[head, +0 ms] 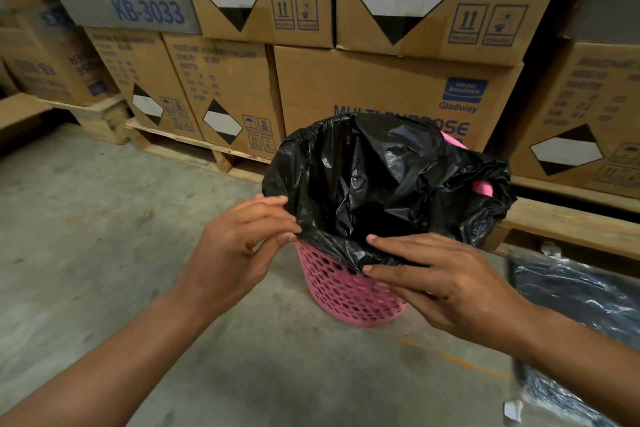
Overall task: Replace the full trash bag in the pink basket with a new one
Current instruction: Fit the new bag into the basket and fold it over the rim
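A pink perforated basket (349, 295) stands on the concrete floor in the middle of the head view. A black trash bag (381, 177) lines it, its mouth open and its edge folded over the rim; bits of pink rim show at the back right. My left hand (235, 253) pinches the bag's edge at the near left rim. On the near right rim my right hand (436, 274) lies with fingers pressed on the folded plastic, thumb below it. The inside of the bag is dark and I cannot see its contents.
Stacked cardboard boxes (381, 87) on wooden pallets (194, 149) form a wall right behind the basket. A dark plastic-wrapped bundle (575, 305) lies on the floor at the right. Bare concrete floor (104, 218) stretches to the left and in front.
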The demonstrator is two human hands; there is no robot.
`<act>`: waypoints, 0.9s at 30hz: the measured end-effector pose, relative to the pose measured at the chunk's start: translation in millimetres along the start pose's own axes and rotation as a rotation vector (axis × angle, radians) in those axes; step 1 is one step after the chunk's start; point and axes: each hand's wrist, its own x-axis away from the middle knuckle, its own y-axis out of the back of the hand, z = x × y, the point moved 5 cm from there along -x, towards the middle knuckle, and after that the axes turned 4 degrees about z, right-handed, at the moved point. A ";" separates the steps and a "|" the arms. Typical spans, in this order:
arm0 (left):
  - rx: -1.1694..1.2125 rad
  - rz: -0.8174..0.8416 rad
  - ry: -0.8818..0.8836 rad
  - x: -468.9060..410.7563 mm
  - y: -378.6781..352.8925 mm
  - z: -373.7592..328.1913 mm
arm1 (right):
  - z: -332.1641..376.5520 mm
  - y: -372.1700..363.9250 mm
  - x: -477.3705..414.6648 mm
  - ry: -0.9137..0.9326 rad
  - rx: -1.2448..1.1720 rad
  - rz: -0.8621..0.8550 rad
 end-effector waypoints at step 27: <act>0.263 0.052 0.747 -56.4 -54.4 48.1 | -174.7 11.1 -38.9 -0.887 0.138 0.437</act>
